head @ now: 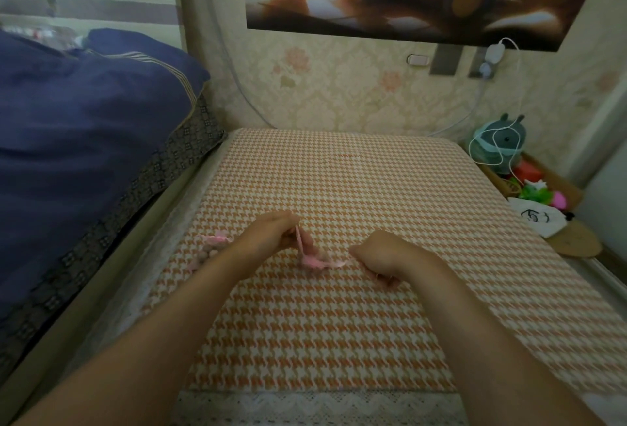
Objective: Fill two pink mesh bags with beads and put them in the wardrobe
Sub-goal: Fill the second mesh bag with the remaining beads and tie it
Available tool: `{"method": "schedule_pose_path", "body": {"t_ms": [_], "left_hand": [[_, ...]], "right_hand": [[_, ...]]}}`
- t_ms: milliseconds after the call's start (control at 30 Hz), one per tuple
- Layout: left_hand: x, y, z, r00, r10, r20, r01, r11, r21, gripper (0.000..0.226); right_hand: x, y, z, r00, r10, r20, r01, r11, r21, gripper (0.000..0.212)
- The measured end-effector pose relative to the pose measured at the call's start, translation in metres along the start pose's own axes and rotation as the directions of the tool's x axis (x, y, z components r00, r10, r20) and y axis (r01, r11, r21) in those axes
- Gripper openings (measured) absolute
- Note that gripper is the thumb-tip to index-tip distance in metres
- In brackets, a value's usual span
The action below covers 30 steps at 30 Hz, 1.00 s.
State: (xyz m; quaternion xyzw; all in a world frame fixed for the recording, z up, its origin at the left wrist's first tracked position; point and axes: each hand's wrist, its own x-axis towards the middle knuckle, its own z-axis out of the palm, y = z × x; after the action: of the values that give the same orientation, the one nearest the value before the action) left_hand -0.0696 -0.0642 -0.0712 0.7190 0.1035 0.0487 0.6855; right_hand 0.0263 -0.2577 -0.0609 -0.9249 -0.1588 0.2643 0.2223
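Note:
A small pink mesh bag [314, 261] lies on the orange houndstooth cloth [339, 323] between my hands. My left hand [274, 234] pinches a pink ribbon string that rises from the bag. My right hand [380, 254] is curled with its fingers turned down, at the end of the ribbon that runs right from the bag; the fingertips are hidden. A second pink mesh bag [212, 249], filled with beads, lies on the cloth just left of my left forearm, partly hidden by it.
A dark blue quilt [84, 127] is piled on the bed to the left. A wallpapered wall with a poster stands behind the table. At the right, a box holds a plush toy [498, 140], colourful items and a white cable.

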Motion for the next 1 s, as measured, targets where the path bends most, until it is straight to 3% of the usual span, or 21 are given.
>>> {"method": "schedule_pose_path", "body": {"t_ms": [100,233,333,467,633,700,833,1000], "left_hand": [[-0.001,0.002,0.01,0.999,0.043,0.018,-0.046,0.977,0.208,0.043],[-0.002,0.004,0.02,0.994,0.094,0.053,-0.107,0.9,0.422,0.033],[-0.005,0.006,0.026,0.994,0.018,0.112,-0.061,0.917,0.394,0.036],[-0.007,0.011,0.027,0.986,-0.025,0.166,-0.032,0.943,0.332,0.033],[-0.005,0.005,0.031,0.986,-0.117,0.122,0.096,0.981,0.168,0.031],[-0.003,0.003,0.031,0.984,-0.148,0.094,0.137,0.984,0.113,0.032],[0.003,-0.002,0.026,0.98,-0.193,0.055,0.19,0.98,0.061,0.033],[0.003,-0.001,0.027,0.973,-0.226,0.037,0.224,0.973,0.064,0.034]], "right_hand": [[-0.002,-0.003,0.0,0.997,-0.065,-0.031,0.065,0.998,-0.003,0.036],[-0.004,-0.008,0.0,0.947,-0.269,-0.174,0.269,0.963,-0.023,0.037],[-0.003,-0.012,0.004,0.883,-0.386,-0.268,0.382,0.922,-0.07,0.034],[0.004,-0.017,0.011,0.833,-0.427,-0.352,0.457,0.889,0.003,0.022],[0.01,-0.017,0.016,0.838,-0.392,-0.38,0.459,0.882,0.102,0.011],[0.011,-0.016,0.016,0.854,-0.364,-0.371,0.433,0.893,0.121,0.008],[0.003,-0.018,0.009,0.895,-0.379,-0.238,0.424,0.887,0.183,0.022],[-0.004,-0.018,0.009,0.889,-0.424,-0.173,0.455,0.863,0.222,0.007]]}}
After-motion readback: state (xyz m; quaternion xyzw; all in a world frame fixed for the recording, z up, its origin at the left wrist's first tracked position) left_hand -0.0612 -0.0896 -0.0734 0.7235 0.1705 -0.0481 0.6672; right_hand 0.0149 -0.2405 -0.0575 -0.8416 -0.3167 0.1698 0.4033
